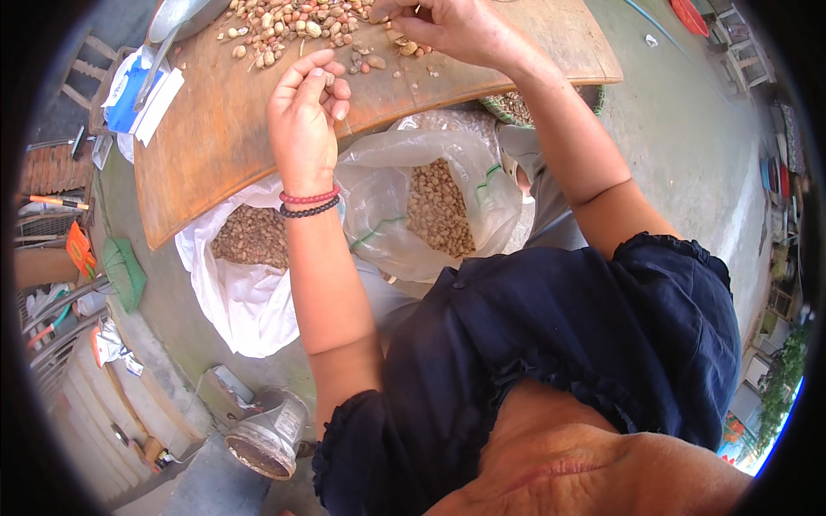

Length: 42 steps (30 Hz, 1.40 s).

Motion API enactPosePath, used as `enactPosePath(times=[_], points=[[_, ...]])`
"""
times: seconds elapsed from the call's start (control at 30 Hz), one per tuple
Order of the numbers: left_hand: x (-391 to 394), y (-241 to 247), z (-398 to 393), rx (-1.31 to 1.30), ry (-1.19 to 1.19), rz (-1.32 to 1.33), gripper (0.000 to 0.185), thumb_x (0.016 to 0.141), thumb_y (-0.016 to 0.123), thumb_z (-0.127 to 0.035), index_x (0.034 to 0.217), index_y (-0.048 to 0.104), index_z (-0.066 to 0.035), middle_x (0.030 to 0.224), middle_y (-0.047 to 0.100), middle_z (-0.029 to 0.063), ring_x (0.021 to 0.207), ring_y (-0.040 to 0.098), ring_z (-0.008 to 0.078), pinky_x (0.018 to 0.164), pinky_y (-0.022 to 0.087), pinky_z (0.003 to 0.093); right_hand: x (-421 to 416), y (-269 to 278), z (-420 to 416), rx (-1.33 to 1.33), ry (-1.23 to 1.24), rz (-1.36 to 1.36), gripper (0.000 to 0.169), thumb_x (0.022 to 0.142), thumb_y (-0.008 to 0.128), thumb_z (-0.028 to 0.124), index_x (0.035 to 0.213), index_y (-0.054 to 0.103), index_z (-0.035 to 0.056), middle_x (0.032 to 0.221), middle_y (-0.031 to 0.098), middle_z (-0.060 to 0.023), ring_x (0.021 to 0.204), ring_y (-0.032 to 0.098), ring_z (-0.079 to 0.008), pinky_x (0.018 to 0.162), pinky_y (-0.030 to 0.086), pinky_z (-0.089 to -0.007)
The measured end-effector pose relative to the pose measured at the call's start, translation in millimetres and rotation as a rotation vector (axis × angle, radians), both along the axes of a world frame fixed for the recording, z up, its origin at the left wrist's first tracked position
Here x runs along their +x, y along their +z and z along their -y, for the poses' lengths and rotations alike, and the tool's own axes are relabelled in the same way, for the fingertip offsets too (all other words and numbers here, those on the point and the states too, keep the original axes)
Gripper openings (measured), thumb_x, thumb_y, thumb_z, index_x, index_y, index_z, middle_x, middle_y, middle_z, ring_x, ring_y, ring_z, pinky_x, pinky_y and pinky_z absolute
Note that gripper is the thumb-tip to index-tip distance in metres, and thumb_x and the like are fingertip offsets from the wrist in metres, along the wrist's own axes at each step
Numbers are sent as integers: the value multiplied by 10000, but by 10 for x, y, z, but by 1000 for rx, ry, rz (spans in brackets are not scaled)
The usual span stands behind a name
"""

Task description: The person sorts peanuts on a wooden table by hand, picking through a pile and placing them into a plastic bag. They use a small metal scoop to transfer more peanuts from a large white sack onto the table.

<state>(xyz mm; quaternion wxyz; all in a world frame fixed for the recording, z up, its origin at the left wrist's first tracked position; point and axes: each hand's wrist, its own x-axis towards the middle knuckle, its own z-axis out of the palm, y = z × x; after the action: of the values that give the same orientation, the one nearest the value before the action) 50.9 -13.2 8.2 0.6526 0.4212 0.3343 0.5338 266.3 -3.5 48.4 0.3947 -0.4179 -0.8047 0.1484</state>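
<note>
Unshelled peanuts (313, 29) lie in a loose heap on the wooden tabletop (213, 129). My left hand (308, 109), palm up with curled fingers, holds a small peanut (330, 79) between thumb and fingers above the table's near part. Two beaded bracelets, one red and one dark, circle that wrist. At the heap's right side is my right hand (429, 26), its fingers bent close over the peanuts; whether it grips one cannot be told. A few peanuts and shell bits (368, 61) lie between the hands.
Below the table edge stand a white sack (251, 309) and a translucent plastic sack (387, 193), both holding peanuts. A green-rimmed basket (510, 108) is partly under the table. A metal pan (187, 19) and a blue-and-white box (132, 97) are at the left. A metal bucket (271, 432) stands on the floor.
</note>
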Motion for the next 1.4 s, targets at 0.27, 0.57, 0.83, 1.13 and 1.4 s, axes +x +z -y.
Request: enactPosePath(times=[0.27, 0.57, 0.83, 1.13, 1.4], points=[[-23, -11, -14, 4, -22, 54, 202, 925, 467, -9, 1085, 557, 74, 894, 597, 116, 668, 530, 119, 485, 381, 197, -354, -346, 68, 173, -23, 357, 141, 804, 630, 148, 914, 638, 62, 840, 598, -87, 762, 636, -266, 663, 523, -360], [2, 91, 72, 18, -29, -110, 190, 907, 447, -2, 1036, 572, 63, 844, 597, 89, 615, 516, 93, 464, 370, 186, -357, -466, 22, 297, 29, 436, 116, 761, 621, 133, 817, 604, 32, 777, 569, -90, 747, 643, -260, 650, 528, -340], [-279, 349, 199, 18, -653, -555, 125, 872, 507, -38, 937, 611, -13, 853, 617, 59, 684, 539, 65, 526, 398, 196, -324, -97, 503, -257, 302, 477, 148, 755, 634, 119, 849, 618, 6, 867, 615, -139, 788, 633, -327, 693, 514, -392], [-95, 180, 226, 226, -1008, -657, 167, 880, 537, -90, 987, 621, 7, 930, 646, 72, 946, 579, 129, 881, 440, 291, 74, 18, 312, -39, -83, 458, 164, 784, 594, 123, 920, 645, 45, 818, 650, -154, 768, 637, -324, 692, 501, -414], [22, 154, 156, 30, -758, -404, 161, 915, 529, -100, 1013, 611, -2, 896, 638, 78, 702, 589, 101, 548, 446, 198, 72, 77, 179, -190, -63, 457, 206, 791, 604, 113, 982, 637, 42, 803, 646, -156, 722, 630, -308, 655, 502, -381]])
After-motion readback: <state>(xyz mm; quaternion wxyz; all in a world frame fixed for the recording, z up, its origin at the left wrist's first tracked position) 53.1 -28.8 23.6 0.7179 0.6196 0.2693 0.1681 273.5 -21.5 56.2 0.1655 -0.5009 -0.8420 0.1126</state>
